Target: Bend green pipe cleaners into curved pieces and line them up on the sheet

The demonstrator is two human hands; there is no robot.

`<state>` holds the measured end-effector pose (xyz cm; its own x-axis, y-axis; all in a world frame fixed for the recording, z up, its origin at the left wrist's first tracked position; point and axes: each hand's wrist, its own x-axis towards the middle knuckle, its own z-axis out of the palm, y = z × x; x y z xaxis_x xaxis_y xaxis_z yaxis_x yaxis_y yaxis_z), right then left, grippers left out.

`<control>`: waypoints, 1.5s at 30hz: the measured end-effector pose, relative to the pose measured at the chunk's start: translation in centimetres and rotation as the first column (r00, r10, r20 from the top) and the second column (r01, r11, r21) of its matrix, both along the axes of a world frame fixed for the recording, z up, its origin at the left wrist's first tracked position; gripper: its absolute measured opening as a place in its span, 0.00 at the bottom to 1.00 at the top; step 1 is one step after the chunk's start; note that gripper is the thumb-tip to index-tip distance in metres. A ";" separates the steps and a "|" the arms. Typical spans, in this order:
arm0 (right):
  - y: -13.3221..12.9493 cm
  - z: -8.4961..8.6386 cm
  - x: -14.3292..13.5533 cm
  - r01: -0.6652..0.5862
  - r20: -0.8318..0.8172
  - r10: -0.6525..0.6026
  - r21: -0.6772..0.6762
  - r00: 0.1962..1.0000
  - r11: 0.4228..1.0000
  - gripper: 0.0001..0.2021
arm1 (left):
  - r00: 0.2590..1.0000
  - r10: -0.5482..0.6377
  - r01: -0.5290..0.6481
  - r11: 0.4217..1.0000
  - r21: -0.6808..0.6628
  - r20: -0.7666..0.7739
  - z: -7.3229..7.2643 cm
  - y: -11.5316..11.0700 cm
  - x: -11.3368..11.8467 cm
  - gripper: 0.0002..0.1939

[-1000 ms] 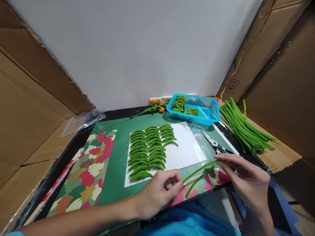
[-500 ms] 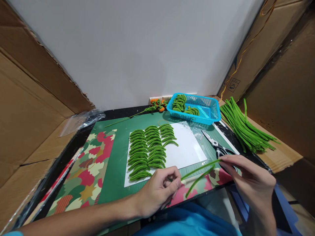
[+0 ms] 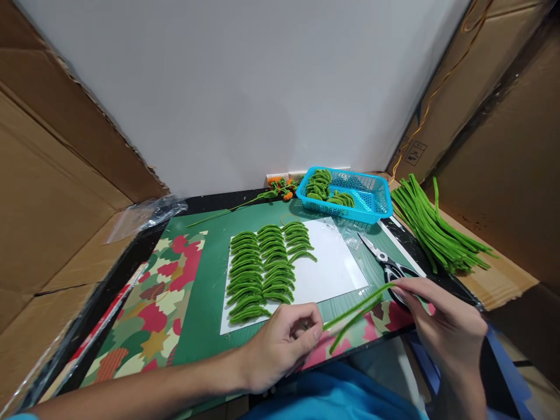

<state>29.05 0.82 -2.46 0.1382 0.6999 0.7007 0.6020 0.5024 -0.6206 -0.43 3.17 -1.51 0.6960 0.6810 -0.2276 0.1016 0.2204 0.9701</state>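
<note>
A green pipe cleaner stretches between my hands over the front edge of the table, folded back near the right fingers. My left hand is closed, with thumb and forefinger pinching one end. My right hand pinches it at the fold, while its other end hangs loose beside the left fingers. Just beyond the left hand, short curved green pieces lie in columns on a white sheet. Scissors with black handles lie behind the right hand, which partly covers them.
A blue plastic basket at the back holds small green leaf-like pieces. To the right lies a bundle of long green pipe cleaners. Orange-and-green pipe-cleaner flowers rest by the wall. Cardboard panels stand at both sides.
The hands have barely moved and still hold the pipe cleaner at the same spots. The folded strands are slightly closer together near the right fingers.
</note>
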 end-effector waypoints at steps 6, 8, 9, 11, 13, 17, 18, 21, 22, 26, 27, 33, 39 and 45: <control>0.0 -0.3 0.5 -0.056 0.012 0.056 -0.021 0.998 0.998 0.11 | 0.999 0.010 -0.007 0.997 -0.078 0.031 0.0 0.1 -0.2 0.24; -0.4 0.0 0.9 -0.112 -0.009 0.111 -0.060 0.994 0.992 0.10 | 0.999 -0.010 0.015 0.995 -0.097 0.052 0.0 0.2 -0.5 0.24; -0.6 0.2 1.3 -0.145 -0.027 0.143 -0.083 0.989 0.986 0.09 | 0.998 -0.025 0.032 0.994 -0.108 0.065 0.1 0.3 -0.6 0.24; -1.1 0.4 2.0 -0.218 -0.076 0.210 -0.126 0.975 0.968 0.08 | 0.994 -0.044 0.058 0.988 -0.144 0.099 0.2 0.5 -0.8 0.24; -1.4 0.3 2.6 -0.310 -0.161 0.288 -0.138 0.944 0.940 0.07 | 0.991 -0.057 0.081 0.978 -0.190 0.124 0.3 0.7 -0.9 0.24; -1.0 -0.6 2.1 -0.527 -0.443 0.462 -0.029 0.769 0.849 0.09 | 0.978 -0.029 0.090 0.951 -0.297 0.204 0.3 1.1 -0.5 0.23; -0.7 -0.9 1.7 -0.561 -0.513 0.484 0.005 0.709 0.828 0.10 | 0.974 -0.017 0.090 0.944 -0.318 0.227 0.2 1.2 -0.4 0.23; 0.0 -1.4 0.6 -0.615 -0.674 0.486 0.060 0.556 0.786 0.11 | 0.966 -0.019 0.110 0.934 -0.341 0.259 0.0 1.3 -0.3 0.22; 0.1 -1.5 0.4 -0.618 -0.706 0.468 0.054 0.531 0.784 0.11 | 0.965 -0.029 0.119 0.933 -0.341 0.260 0.0 1.3 -0.4 0.22; 0.0 -1.0 0.3 -0.534 -0.724 0.324 -0.071 0.608 0.843 0.08 | 0.969 -0.047 0.122 0.944 -0.305 0.243 0.1 1.2 -0.5 0.23; -0.1 -0.8 0.4 -0.501 -0.717 0.288 -0.098 0.635 0.860 0.08 | 0.972 -0.059 0.126 0.949 -0.289 0.229 0.2 1.2 -0.5 0.23; -0.3 -0.5 0.7 -0.511 -0.759 0.213 -0.178 0.615 0.841 0.12 | 0.981 -0.106 0.145 0.955 -0.259 0.160 0.6 1.2 -0.5 0.25; -0.4 -1.8 0.7 -0.425 -0.794 -0.030 -0.356 0.607 0.832 0.12 | 0.984 -0.151 0.169 0.962 -0.214 0.098 0.8 0.9 -0.4 0.26; -0.3 -0.2 -0.3 -0.391 -0.833 -0.076 -0.335 0.548 0.857 0.12 | 0.986 -0.110 0.134 0.968 -0.210 0.123 1.0 0.5 -0.1 0.26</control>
